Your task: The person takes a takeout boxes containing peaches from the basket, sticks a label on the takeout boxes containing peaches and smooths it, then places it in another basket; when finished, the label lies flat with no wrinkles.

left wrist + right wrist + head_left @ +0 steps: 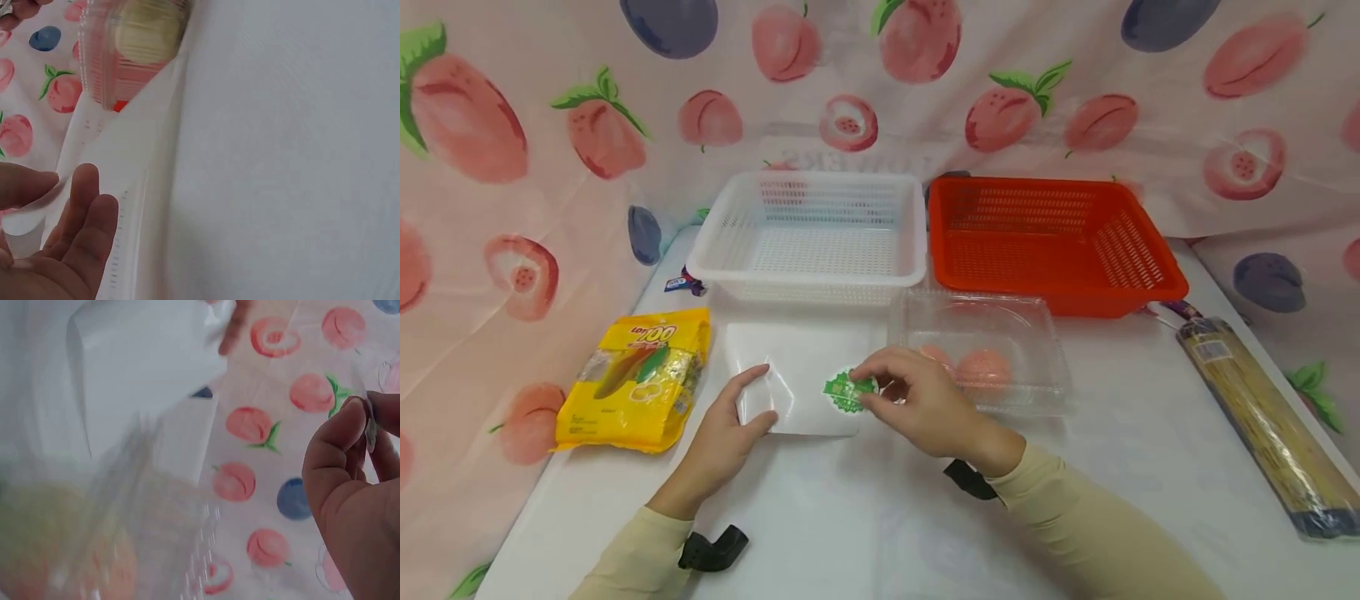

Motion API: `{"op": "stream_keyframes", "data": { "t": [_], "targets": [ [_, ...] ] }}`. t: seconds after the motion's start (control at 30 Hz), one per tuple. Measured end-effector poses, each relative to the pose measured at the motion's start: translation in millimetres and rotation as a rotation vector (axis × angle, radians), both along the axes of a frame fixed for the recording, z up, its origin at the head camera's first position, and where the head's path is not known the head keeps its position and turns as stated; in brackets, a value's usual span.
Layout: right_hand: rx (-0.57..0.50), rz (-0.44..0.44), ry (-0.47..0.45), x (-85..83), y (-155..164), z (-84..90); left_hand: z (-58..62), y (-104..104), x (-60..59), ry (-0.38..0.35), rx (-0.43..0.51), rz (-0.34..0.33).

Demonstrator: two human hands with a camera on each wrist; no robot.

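My left hand (pixel 730 425) lies flat, fingers straight, pressing down the near left corner of the clear lid (pixel 797 375), which is folded open on the table (pixel 865 517). My right hand (pixel 917 400) pinches the green sticker (pixel 847 390) at the lid's right edge. As I judge it, the box (pixel 981 350) is already open with its round cakes untouched, the sticker only partly lifted, and both baskets (pixel 808 237) hold nothing.

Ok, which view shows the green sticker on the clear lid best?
The head view: the green sticker lies in full sight on the clear lid, pinched by the right hand while the left hand steadies the lid. The right wrist view shows only a thin edge between fingertips; the left wrist view misses it.
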State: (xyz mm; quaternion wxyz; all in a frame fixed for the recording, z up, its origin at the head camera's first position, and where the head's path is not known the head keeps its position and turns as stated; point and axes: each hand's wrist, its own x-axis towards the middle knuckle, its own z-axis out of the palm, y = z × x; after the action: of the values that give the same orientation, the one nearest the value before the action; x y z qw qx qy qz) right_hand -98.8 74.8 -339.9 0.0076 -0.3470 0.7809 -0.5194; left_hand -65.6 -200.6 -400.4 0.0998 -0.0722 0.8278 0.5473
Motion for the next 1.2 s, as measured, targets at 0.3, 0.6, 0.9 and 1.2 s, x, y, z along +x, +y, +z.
{"op": "stream_keyframes", "data": {
  "t": [0.3, 0.6, 0.9, 1.2],
  "targets": [
    [0.132, -0.154, 0.017, -20.3, 38, 19.7, -7.3, -4, -6.4, -0.012, -0.102, -0.015],
    [0.223, -0.255, -0.135, -40.8, 69, 30.9, -11.1, -6, -13.8, -0.056, -0.148, -0.045],
    [0.302, -0.258, -0.277, -61.5, 97, 27.8, -10.9, -9, -18.2, -0.048, -0.208, 0.0],
    [0.382, -0.295, -0.272, -70.6, 108, 16.1, -6.5, -8, -18.1, -0.039, -0.192, 0.011]
  ]
}}
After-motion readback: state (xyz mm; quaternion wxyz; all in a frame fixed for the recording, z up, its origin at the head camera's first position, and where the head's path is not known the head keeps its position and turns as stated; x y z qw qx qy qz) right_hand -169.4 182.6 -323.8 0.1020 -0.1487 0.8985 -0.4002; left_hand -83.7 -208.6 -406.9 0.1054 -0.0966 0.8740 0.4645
